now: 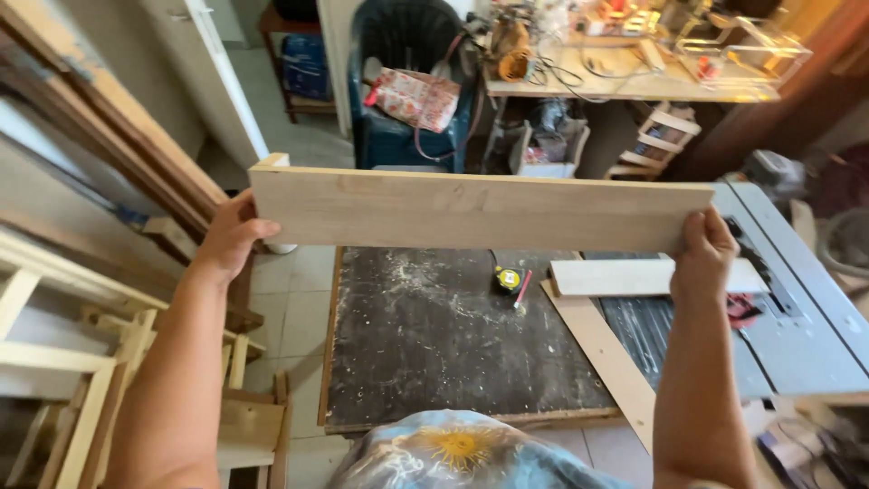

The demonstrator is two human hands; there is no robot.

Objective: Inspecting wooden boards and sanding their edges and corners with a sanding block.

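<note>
1. The left hand (231,237) is closed around the left end of a long pale board (480,210), thumb across the near face and the other fingers hidden behind it.
2. The right hand (704,249) is closed on the board's right end, fingers curled over the lower corner and the near face.
3. The board is held level and edge-up in the air in front of the person, above the dark desk (434,344) and touching nothing but the two hands.
4. It looks like a stiff plank: it shows no sag between the two grips, so it should carry as one rigid piece. Judging by its thinness and light colour it is probably not heavy, but its length would make it swing if held by one end only.
5. The faces look smooth and dry, so a pinch grip could slip; wrapping the ends, as now, or cupping the lower edge seems the surest hold. The sawn corners may be sharp.
6. On the dusty desk below lie a yellow tape measure (508,279), a red pencil (522,290) just beside it, and a shorter white board (634,276).
7. To the right is a grey table saw (797,317); wooden frames (81,380) stand on the left.
</note>
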